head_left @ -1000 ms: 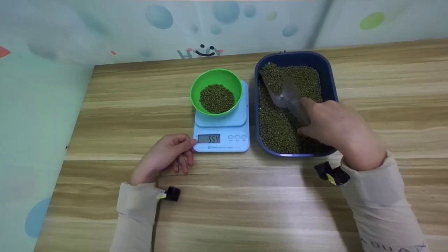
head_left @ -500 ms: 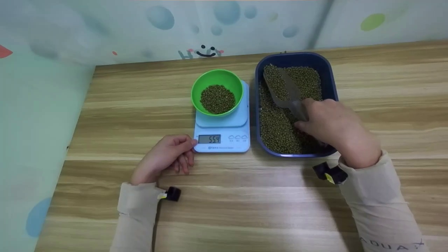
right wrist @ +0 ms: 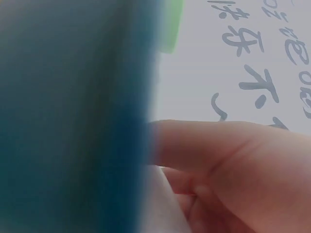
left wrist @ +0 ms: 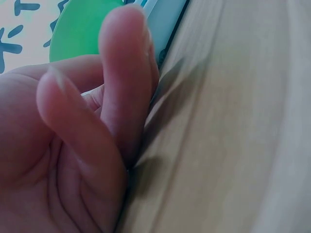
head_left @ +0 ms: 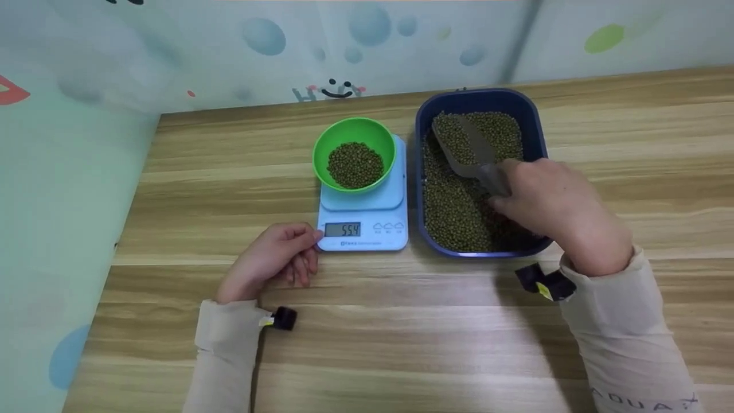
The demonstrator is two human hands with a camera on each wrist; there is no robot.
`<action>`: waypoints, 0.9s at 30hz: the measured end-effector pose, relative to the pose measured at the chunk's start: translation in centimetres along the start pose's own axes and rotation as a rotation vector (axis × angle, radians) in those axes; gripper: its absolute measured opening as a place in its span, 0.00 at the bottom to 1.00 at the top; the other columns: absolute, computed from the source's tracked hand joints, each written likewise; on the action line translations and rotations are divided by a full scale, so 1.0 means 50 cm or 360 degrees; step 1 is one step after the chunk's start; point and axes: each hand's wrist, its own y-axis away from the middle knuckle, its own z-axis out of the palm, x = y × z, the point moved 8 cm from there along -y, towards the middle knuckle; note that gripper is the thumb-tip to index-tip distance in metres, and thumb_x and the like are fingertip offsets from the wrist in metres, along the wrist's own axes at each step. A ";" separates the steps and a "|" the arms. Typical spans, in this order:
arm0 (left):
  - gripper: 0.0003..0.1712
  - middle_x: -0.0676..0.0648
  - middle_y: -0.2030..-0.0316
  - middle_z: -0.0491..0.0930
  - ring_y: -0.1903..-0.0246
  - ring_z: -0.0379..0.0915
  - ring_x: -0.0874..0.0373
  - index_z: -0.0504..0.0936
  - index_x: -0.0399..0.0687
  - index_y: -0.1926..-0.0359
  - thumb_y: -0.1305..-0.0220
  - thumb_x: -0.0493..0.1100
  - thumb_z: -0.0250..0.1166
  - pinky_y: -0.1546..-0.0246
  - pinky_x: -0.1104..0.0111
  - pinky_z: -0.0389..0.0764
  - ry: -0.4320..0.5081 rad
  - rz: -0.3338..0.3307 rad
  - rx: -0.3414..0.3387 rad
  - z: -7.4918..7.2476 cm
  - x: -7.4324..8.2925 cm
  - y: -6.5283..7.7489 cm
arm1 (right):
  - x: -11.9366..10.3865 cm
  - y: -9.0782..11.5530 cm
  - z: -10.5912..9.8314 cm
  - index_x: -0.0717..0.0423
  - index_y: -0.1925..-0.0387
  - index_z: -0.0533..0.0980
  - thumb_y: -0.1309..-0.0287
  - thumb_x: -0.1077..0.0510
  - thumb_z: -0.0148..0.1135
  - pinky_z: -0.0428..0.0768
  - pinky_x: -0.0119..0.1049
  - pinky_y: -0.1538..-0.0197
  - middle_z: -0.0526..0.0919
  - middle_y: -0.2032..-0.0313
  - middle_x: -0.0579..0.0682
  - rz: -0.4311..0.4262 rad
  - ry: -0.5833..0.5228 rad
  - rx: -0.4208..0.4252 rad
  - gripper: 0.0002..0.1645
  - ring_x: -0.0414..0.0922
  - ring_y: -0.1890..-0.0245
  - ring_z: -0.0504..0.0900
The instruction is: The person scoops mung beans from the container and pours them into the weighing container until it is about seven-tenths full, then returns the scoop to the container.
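My right hand [head_left: 556, 201] grips the handle of a translucent scoop [head_left: 487, 172] over the dark blue tub [head_left: 424, 229]. Small green-brown beans [head_left: 456, 221] fill much of the tub, and some lie in the scoop. Part of the handle is hidden by the hand. On the pale blue kitchen scale [head_left: 367, 244], which reads 55.4, a green bowl [head_left: 375, 129] holds a smaller heap of beans. My left hand [head_left: 278, 252] rests on the table with fingers loosely curled, its thumb tip at the scale's front left corner. In the left wrist view its fingers [left wrist: 126, 73] are close by the scale [left wrist: 165, 29].
The wooden table [head_left: 401, 332] meets a patterned wall [head_left: 241, 74] behind the bowl and tub. The tub stands just right of the scale. In the right wrist view the tub's blurred wall [right wrist: 73, 121] covers the left half.
The scoop has tipped and shifted slightly right in the tub, and its load of beans has spread flatter. The left hand and the scale reading stay the same.
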 end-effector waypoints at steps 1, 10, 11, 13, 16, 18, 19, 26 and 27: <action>0.22 0.37 0.79 0.77 0.87 0.74 0.55 0.72 0.29 0.69 0.35 0.49 0.52 0.91 0.73 0.68 0.0005 -0.0003 0.0001 0.000 -0.001 0.000 | 0.001 0.002 -0.003 0.60 0.66 0.71 0.49 0.52 0.58 0.70 0.47 0.76 0.74 0.77 0.55 0.0000 -0.0004 0.0005 0.14 0.52 0.77 0.73; 0.21 0.38 0.78 0.77 0.86 0.74 0.55 0.72 0.30 0.68 0.35 0.48 0.53 0.90 0.73 0.67 0.0028 -0.0037 0.0034 0.000 -0.001 0.000 | 0.008 0.025 -0.037 0.59 0.67 0.70 0.48 0.50 0.57 0.69 0.47 0.77 0.74 0.78 0.54 0.0000 -0.0014 0.0102 0.15 0.54 0.77 0.73; 0.21 0.38 0.78 0.77 0.86 0.74 0.55 0.72 0.30 0.68 0.35 0.48 0.53 0.90 0.73 0.67 0.0030 -0.0036 0.0033 0.001 -0.001 -0.001 | 0.009 0.028 -0.040 0.59 0.67 0.70 0.48 0.50 0.57 0.69 0.47 0.77 0.74 0.78 0.54 0.0003 -0.0015 0.0111 0.15 0.54 0.77 0.73; 0.21 0.38 0.78 0.77 0.86 0.74 0.55 0.72 0.30 0.68 0.35 0.48 0.53 0.91 0.73 0.67 0.0033 -0.0033 0.0027 0.001 -0.001 -0.002 | 0.011 0.032 -0.046 0.59 0.65 0.70 0.47 0.49 0.57 0.69 0.47 0.77 0.74 0.78 0.54 0.0008 -0.0020 0.0129 0.17 0.54 0.77 0.74; 0.20 0.38 0.78 0.77 0.86 0.74 0.55 0.72 0.30 0.67 0.35 0.48 0.52 0.91 0.73 0.67 0.0030 -0.0025 0.0018 0.001 -0.002 -0.002 | 0.010 0.037 -0.056 0.59 0.64 0.70 0.47 0.49 0.57 0.69 0.47 0.77 0.75 0.78 0.54 0.0013 -0.0028 0.0177 0.17 0.54 0.77 0.74; 0.20 0.38 0.78 0.77 0.86 0.74 0.55 0.72 0.30 0.67 0.35 0.48 0.52 0.91 0.73 0.67 0.0027 -0.0024 0.0017 0.000 -0.002 -0.002 | 0.008 0.040 -0.065 0.58 0.64 0.70 0.47 0.49 0.57 0.69 0.46 0.77 0.75 0.79 0.54 0.0005 -0.0033 0.0234 0.17 0.53 0.79 0.73; 0.21 0.37 0.78 0.77 0.86 0.74 0.55 0.72 0.30 0.67 0.35 0.48 0.52 0.91 0.73 0.67 0.0024 -0.0022 0.0016 0.000 -0.001 -0.002 | 0.007 0.041 -0.069 0.58 0.63 0.70 0.47 0.50 0.57 0.68 0.46 0.78 0.75 0.79 0.53 0.0000 -0.0033 0.0266 0.17 0.53 0.79 0.73; 0.21 0.37 0.78 0.77 0.86 0.74 0.55 0.73 0.30 0.67 0.35 0.48 0.52 0.91 0.73 0.68 0.0014 -0.0034 0.0024 0.001 0.000 -0.001 | -0.002 0.051 -0.096 0.56 0.64 0.70 0.46 0.50 0.56 0.65 0.43 0.82 0.72 0.84 0.50 -0.0065 -0.0022 0.0495 0.14 0.50 0.85 0.70; 0.21 0.37 0.78 0.77 0.86 0.74 0.55 0.73 0.30 0.67 0.35 0.48 0.52 0.90 0.73 0.68 0.0015 -0.0037 0.0024 0.001 0.000 -0.001 | -0.004 0.052 -0.099 0.56 0.64 0.70 0.46 0.50 0.55 0.64 0.42 0.82 0.72 0.84 0.50 -0.0074 -0.0025 0.0523 0.15 0.49 0.85 0.70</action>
